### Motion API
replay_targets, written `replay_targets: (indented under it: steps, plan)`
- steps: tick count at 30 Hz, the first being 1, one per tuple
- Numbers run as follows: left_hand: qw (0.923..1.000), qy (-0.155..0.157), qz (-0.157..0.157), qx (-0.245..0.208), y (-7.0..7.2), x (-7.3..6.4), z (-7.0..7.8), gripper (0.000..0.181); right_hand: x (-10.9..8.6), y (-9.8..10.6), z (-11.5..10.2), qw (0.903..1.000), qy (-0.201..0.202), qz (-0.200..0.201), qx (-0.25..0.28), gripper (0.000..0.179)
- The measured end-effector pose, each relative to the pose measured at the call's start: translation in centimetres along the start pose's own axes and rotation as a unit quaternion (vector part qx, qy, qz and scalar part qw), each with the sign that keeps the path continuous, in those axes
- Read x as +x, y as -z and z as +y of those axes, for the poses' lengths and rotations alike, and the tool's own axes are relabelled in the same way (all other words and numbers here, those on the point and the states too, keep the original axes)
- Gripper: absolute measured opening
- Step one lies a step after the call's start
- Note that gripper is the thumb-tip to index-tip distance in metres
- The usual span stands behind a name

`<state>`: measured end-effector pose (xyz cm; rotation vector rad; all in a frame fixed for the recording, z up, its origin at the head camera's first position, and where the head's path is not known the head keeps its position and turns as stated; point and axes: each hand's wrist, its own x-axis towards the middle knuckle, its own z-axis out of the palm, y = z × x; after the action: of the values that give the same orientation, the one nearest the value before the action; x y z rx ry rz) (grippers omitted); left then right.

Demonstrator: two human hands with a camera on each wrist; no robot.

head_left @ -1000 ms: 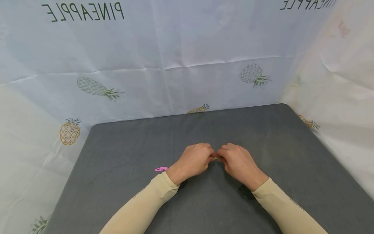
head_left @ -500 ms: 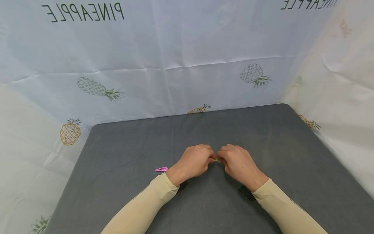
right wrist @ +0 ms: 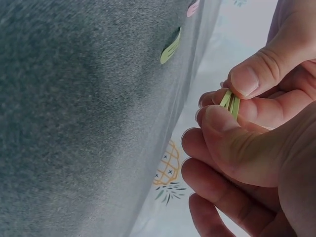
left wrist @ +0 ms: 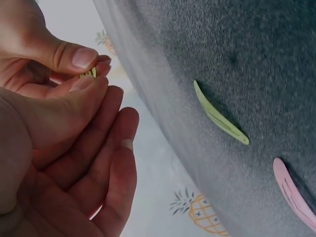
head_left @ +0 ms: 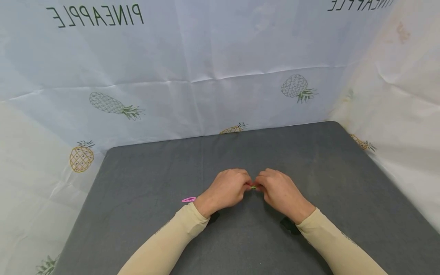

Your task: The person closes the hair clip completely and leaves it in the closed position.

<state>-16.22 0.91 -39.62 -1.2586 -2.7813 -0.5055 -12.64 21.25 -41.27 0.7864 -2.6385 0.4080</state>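
Note:
Thumb and fingers of my left hand (head_left: 225, 191) pinch one end of a small green snap hair clip (right wrist: 230, 102). My right hand (head_left: 280, 193) pinches the clip's other end, so the two hands nearly meet above the table. Only a sliver of it shows in the head view; the right wrist view shows its split strips between the thumbs. A second green hair clip (left wrist: 217, 117) lies on the table, hidden in the head view. Beyond it in the left wrist view is a pink hair clip (left wrist: 292, 193), which shows beside my left wrist in the head view.
The dark grey table (head_left: 154, 168) has rounded far corners. White cloth (head_left: 213, 103) printed with pineapples hangs behind it and at both sides. Black wrist devices (head_left: 289, 226) sit under the wrists, close to the tabletop.
Both hands stay in nearly the same place, pinching the green hair clip, with only slight finger shifts. The pink clip on the table has not moved.

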Motion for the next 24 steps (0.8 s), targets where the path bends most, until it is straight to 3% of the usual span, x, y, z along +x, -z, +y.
replay_targets:
  steps: [17,24]
  plan:
    - [1.0000,-0.007,0.000,0.001,0.00,-0.21,0.02,0.008,-0.17,-0.23,0.03,0.9998,0.000,-0.008,0.017,0.022]
    - [0.9997,-0.012,0.019,0.012,-0.14,-0.24,-0.22,0.008,-0.15,-0.13,0.11,0.9992,-0.013,-0.015,0.034,0.021]
